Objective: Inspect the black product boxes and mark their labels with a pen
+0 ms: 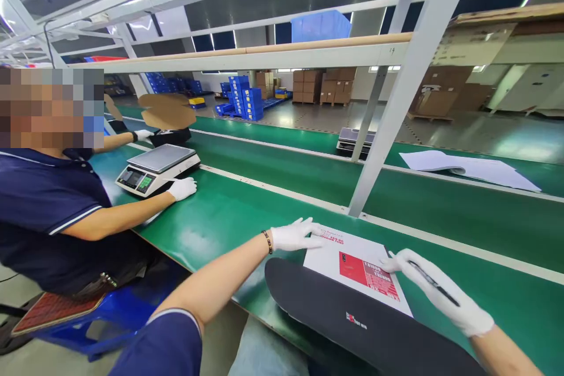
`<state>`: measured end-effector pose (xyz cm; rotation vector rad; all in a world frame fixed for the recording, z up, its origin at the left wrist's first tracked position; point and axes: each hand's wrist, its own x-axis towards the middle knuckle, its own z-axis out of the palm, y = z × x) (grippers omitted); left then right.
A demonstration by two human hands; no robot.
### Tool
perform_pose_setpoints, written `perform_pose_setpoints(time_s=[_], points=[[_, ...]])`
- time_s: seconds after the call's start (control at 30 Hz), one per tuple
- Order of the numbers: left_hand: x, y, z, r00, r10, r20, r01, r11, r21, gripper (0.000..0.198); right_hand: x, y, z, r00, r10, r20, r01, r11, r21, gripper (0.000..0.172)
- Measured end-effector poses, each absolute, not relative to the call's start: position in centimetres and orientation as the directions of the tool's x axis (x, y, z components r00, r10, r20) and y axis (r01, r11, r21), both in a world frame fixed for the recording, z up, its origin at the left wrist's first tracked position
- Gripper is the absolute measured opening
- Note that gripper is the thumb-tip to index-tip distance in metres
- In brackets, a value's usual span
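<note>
Resting flat, fingers spread, the gloved left hand [294, 235] presses on the far left corner of a white box [356, 267] with a red label, gripping nothing. The right hand [434, 291] lies at the box's right edge, fingertips touching it, and a black pen [434, 284] lies along its back; whether the fingers pinch the pen I cannot tell. Just near of both hands, a black board [352, 323] overlaps the box's near edge. All sit on the green belt [229, 211]. Well left of the left hand, a co-worker's gloved hand [182, 188] touches a scale [157, 168].
</note>
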<state>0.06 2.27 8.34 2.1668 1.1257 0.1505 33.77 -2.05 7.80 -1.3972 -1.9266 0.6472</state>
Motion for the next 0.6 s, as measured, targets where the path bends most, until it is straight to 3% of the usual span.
perform_pose_setpoints(time_s=[0.07, 0.1, 0.17, 0.27, 0.37, 0.47, 0.6], points=[[0.6, 0.8, 9.9, 0.745, 0.629, -0.222, 0.655, -0.624, 0.426, 0.07, 33.0, -3.6, 8.6, -0.46, 0.874, 0.153, 0.653, 0.45, -0.61, 0.045], [1.1, -0.2, 10.0, 0.793, 0.591, -0.148, 0.6, -0.719, 0.351, 0.073, 32.4, -4.5, 8.3, -0.553, 0.812, 0.188, 0.65, 0.561, -0.513, 0.041], [2.0, -2.1, 8.9, 0.84, 0.541, 0.04, 0.524, -0.828, 0.202, 0.076, 31.1, -6.2, 6.8, -0.633, 0.662, 0.401, 0.624, 0.743, -0.241, 0.04], [2.5, -4.2, 6.2, 0.825, 0.517, 0.229, 0.523, -0.852, 0.042, 0.069, 29.8, -7.6, 3.6, -0.662, 0.458, 0.593, 0.617, 0.782, 0.085, 0.044], [2.3, -4.9, 4.6, 0.798, 0.534, 0.28, 0.554, -0.833, 0.011, 0.067, 29.2, -7.8, 2.0, -0.687, 0.395, 0.61, 0.598, 0.784, 0.166, 0.056], [2.6, -4.4, 4.3, 0.795, 0.544, 0.269, 0.569, -0.822, -0.016, 0.076, 28.2, -7.3, 1.7, -0.672, 0.425, 0.607, 0.63, 0.759, 0.166, 0.064], [3.7, -2.5, 4.4, 0.791, 0.56, 0.246, 0.592, -0.802, -0.081, 0.073, 26.9, -5.7, 1.7, -0.613, 0.516, 0.598, 0.744, 0.632, 0.216, 0.067]])
